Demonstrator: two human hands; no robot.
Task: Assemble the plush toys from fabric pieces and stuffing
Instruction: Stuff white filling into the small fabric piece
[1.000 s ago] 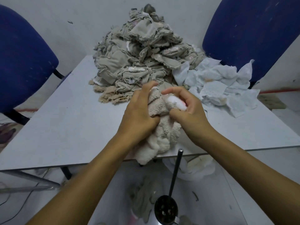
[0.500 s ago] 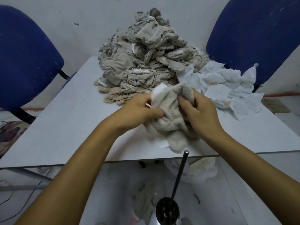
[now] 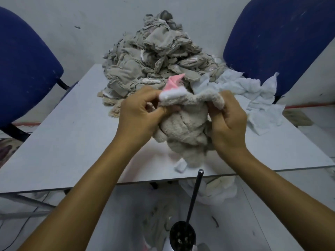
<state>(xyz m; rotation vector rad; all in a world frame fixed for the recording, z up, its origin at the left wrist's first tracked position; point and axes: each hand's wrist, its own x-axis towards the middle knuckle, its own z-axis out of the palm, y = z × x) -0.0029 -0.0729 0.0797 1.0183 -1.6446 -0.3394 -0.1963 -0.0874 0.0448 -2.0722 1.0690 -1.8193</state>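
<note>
A beige fluffy plush toy skin [image 3: 183, 129] hangs between my two hands above the near part of the grey table [image 3: 72, 142]. My left hand [image 3: 139, 115] pinches its upper left edge, where a white band and a pink fabric tip [image 3: 174, 82] stick up. My right hand [image 3: 226, 122] grips the upper right edge, holding the top stretched apart. A small white tag [image 3: 180, 166] dangles near the toy's bottom. Behind it rises a large heap of beige fabric pieces [image 3: 155, 57].
White fabric pieces [image 3: 257, 98] lie at the right of the table. Blue chairs stand at the left [image 3: 25, 66] and right [image 3: 279, 33]. A metal rod on a round dark base [image 3: 183, 234] stands below the table's near edge, beside stuffing-like material [image 3: 213, 191] on the floor.
The toy has been lifted and spread apart at its top. A white band and pink tip now show at my left hand. Both hands moved up and apart.
</note>
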